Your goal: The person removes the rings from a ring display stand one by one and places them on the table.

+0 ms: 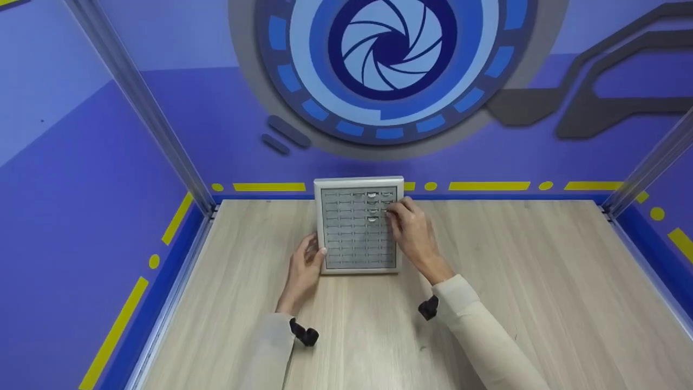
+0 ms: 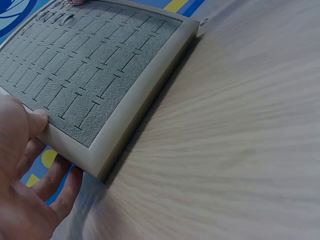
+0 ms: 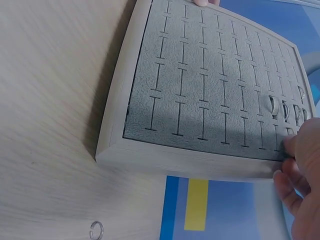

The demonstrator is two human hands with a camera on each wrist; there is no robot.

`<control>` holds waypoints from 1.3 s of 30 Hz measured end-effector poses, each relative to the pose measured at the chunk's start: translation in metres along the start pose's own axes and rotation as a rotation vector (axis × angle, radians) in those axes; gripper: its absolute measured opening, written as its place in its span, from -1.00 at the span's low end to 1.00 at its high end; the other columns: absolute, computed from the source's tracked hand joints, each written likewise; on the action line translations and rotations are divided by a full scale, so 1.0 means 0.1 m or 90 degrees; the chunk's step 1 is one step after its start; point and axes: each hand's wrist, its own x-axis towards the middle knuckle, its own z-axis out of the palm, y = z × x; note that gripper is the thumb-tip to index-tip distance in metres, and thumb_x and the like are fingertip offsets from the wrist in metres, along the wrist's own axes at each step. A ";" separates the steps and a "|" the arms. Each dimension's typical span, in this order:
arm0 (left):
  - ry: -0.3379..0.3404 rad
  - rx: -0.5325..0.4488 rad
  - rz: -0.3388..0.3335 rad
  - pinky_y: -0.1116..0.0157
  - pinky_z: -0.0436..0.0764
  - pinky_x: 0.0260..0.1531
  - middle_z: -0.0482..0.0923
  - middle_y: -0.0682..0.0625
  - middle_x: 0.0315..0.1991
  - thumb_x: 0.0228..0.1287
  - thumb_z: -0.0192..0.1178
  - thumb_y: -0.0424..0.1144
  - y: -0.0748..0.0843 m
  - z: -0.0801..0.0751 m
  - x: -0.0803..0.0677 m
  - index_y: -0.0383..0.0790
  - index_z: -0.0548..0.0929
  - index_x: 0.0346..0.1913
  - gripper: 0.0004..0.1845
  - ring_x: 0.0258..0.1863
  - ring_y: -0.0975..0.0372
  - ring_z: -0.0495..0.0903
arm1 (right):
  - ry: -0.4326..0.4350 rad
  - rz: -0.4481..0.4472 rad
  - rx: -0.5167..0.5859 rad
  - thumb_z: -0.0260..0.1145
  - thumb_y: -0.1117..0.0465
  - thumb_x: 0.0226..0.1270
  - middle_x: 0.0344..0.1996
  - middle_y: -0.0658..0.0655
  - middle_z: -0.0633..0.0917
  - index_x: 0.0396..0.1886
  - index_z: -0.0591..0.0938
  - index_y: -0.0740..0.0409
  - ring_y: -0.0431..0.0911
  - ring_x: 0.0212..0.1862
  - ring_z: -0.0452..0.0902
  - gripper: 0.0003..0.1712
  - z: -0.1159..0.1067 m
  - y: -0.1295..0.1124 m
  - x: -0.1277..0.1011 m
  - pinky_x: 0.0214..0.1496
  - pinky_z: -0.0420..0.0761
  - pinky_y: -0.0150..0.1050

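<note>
**Grey ring tray steadied at the table's far edge**

Grey and felt-lined, the ring tray (image 1: 358,230) sits on the wooden table (image 1: 487,271), close to the back wall and about midway across. Its pale frame surrounds rows of slots. A few silver rings (image 1: 372,206) stand in slots near the upper right part of the insert; the remaining slots hold nothing.

The right hand (image 1: 414,233) lies over the tray's right side, fingers bent down with the fingertips (image 3: 295,145) touching the felt beside the filled slots. Whether it pinches a ring there I cannot tell, since the fingers cover the spot.

The left hand (image 1: 304,265) is at the tray's near left corner. The left wrist view shows its thumb (image 2: 35,122) pressed on the frame and the other fingers curling under the edge, so it holds the tray by that corner.

One loose ring (image 3: 96,230) lies on the table just beyond the tray's far edge, seen in the right wrist view. Both arms wear cream sleeves (image 1: 482,325).
</note>
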 end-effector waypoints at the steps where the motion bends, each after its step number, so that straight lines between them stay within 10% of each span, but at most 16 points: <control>1: 0.000 -0.001 -0.002 -0.08 0.47 0.54 0.48 -0.25 0.49 0.64 0.17 -0.26 0.00 0.00 -0.01 -0.22 0.40 0.56 -0.47 0.45 -0.12 0.51 | -0.004 -0.003 -0.006 0.42 0.39 0.48 -0.24 0.15 0.69 -0.17 0.77 0.24 -0.01 -0.26 0.71 -0.96 0.00 0.00 0.00 -0.25 0.80 -0.16; 39: -0.001 0.014 0.020 -0.06 0.47 0.54 0.48 -0.22 0.50 0.64 0.17 -0.25 -0.03 0.00 0.00 -0.16 0.44 0.53 -0.50 0.50 -0.09 0.47 | -0.108 -0.138 -0.015 0.32 0.44 0.54 -0.17 0.17 0.65 -0.10 0.67 0.29 0.03 -0.23 0.67 -0.95 -0.27 0.15 0.00 -0.21 0.76 -0.12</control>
